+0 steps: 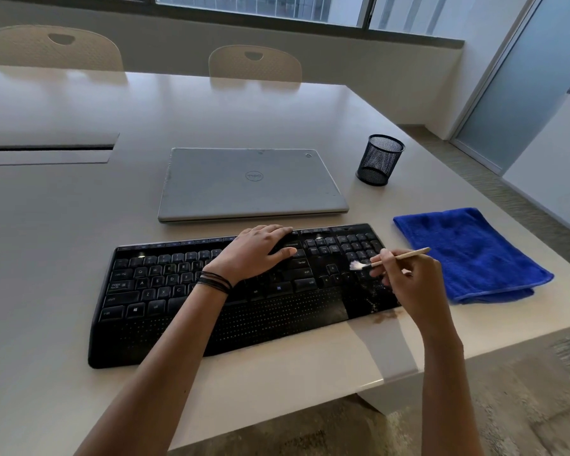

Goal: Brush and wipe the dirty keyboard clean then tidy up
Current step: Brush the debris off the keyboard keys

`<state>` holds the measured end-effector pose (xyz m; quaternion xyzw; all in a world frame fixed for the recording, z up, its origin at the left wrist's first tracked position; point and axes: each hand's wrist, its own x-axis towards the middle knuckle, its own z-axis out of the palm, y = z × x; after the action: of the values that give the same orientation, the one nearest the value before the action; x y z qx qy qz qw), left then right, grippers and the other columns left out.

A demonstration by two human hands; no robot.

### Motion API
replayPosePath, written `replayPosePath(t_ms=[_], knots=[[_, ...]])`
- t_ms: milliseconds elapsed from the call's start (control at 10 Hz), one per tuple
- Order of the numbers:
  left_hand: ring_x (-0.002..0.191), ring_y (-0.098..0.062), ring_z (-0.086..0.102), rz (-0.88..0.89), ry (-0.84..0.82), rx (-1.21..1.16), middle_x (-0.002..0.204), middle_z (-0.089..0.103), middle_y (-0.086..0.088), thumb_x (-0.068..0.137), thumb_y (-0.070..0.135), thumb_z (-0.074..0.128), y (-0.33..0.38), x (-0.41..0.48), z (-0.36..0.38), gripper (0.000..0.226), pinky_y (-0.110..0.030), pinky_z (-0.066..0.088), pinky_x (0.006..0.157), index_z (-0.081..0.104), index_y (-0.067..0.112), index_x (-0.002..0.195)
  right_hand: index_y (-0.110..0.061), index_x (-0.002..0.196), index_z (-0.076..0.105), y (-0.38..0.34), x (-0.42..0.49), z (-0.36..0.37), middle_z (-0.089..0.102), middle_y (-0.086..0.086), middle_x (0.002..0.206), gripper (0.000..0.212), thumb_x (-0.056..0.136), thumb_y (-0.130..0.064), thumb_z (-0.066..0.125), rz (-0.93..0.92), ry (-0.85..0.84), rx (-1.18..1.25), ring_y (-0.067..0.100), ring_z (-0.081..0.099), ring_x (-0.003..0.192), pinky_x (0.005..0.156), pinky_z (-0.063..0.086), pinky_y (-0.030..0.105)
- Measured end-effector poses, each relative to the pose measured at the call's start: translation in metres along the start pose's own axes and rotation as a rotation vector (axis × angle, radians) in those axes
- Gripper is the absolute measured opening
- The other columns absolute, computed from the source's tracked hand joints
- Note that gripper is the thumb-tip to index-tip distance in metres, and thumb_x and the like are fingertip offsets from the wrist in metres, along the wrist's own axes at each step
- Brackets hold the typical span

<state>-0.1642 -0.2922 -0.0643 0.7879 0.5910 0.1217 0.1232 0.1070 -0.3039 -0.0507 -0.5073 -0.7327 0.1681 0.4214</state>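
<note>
Reaching in from near edge, pressing left hand flat, fingers straight, onto keys right of centre of black keyboard. Wearing dark bands on that wrist. Pinching thin wooden brush in right hand, fingers curled round handle, white bristles down at number pad. Seeing keyboard lying near front edge of counter, brown crumbs scattering over its right front corner and onto counter. Seeing folded blue cloth lying just right, closed silver laptop just behind, black mesh cup standing upright beside laptop.
</note>
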Motion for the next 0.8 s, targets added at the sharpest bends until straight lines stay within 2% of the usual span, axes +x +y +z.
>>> replayPosePath(t_ms=[100,200,300,400,500,600,700,800], knots=[[0.136,-0.017,0.033,0.0,0.002,-0.001,0.148,0.037,-0.001,0.096,0.049,0.036,-0.001,0.0,0.0,0.059,-0.034,0.026,0.112,0.031,0.019,0.145,-0.015,0.072,0.067,0.001,-0.003,-0.006,0.062,-0.012,0.054,0.025,0.092,-0.013,0.052,-0.004,0.018,-0.007,0.001,0.061,0.05,0.049,0.045,0.009],[0.136,-0.016,0.033,0.0,0.004,0.001,0.148,0.037,-0.001,0.096,0.049,0.036,-0.001,0.0,0.001,0.058,-0.034,0.026,0.112,0.031,0.018,0.145,-0.018,0.062,0.062,0.002,-0.005,-0.011,0.057,-0.011,0.043,0.032,0.092,-0.014,0.052,0.01,0.006,-0.026,0.003,0.059,0.044,0.046,0.045,0.012],[0.136,-0.016,0.033,-0.001,0.004,0.003,0.148,0.037,-0.001,0.096,0.049,0.036,-0.001,0.001,0.001,0.058,-0.034,0.026,0.112,0.031,0.018,0.145,-0.016,0.065,0.063,0.002,-0.005,-0.012,0.058,-0.01,0.046,0.03,0.093,-0.016,0.051,0.01,0.037,-0.014,0.005,0.06,0.047,0.047,0.046,0.012],[0.136,-0.016,0.033,-0.002,0.001,0.002,0.148,0.037,-0.001,0.096,0.049,0.036,0.0,0.001,0.001,0.058,-0.034,0.026,0.112,0.031,0.018,0.145,-0.011,0.084,0.067,-0.002,-0.002,-0.006,0.063,-0.006,0.06,0.023,0.093,-0.024,0.05,-0.01,0.114,0.041,0.001,0.061,0.055,0.046,0.045,0.009],[0.136,-0.017,0.033,-0.004,0.001,0.003,0.148,0.037,-0.001,0.096,0.049,0.036,0.0,0.001,0.001,0.058,-0.035,0.026,0.112,0.031,0.018,0.145,-0.011,0.096,0.067,0.001,-0.001,0.001,0.06,-0.014,0.066,0.037,0.089,-0.041,0.046,-0.037,0.111,0.023,-0.004,0.061,0.06,0.047,0.047,0.011],[0.136,-0.017,0.033,-0.005,-0.002,0.006,0.148,0.036,-0.001,0.096,0.049,0.036,0.0,0.0,0.0,0.059,-0.034,0.026,0.112,0.03,0.018,0.146,-0.01,0.1,0.067,0.01,-0.002,0.005,0.065,-0.009,0.072,0.054,0.088,-0.055,0.04,-0.058,0.083,0.018,-0.003,0.062,0.066,0.048,0.048,0.012],[0.137,-0.017,0.031,-0.01,-0.007,0.002,0.149,0.036,-0.001,0.096,0.049,0.036,0.002,-0.001,-0.001,0.059,-0.034,0.024,0.113,0.029,0.019,0.146,-0.008,0.094,0.069,0.015,-0.001,0.004,0.066,-0.006,0.071,0.051,0.089,-0.052,0.043,-0.063,0.104,-0.014,-0.005,0.061,0.063,0.051,0.047,0.011],[0.137,-0.016,0.03,-0.014,-0.009,0.002,0.149,0.035,-0.001,0.096,0.049,0.036,0.003,-0.001,-0.002,0.058,-0.033,0.024,0.113,0.028,0.02,0.146,-0.007,0.086,0.069,0.017,-0.001,-0.001,0.067,-0.003,0.065,0.036,0.092,-0.035,0.047,-0.017,0.133,-0.055,0.001,0.063,0.064,0.054,0.05,0.018]])
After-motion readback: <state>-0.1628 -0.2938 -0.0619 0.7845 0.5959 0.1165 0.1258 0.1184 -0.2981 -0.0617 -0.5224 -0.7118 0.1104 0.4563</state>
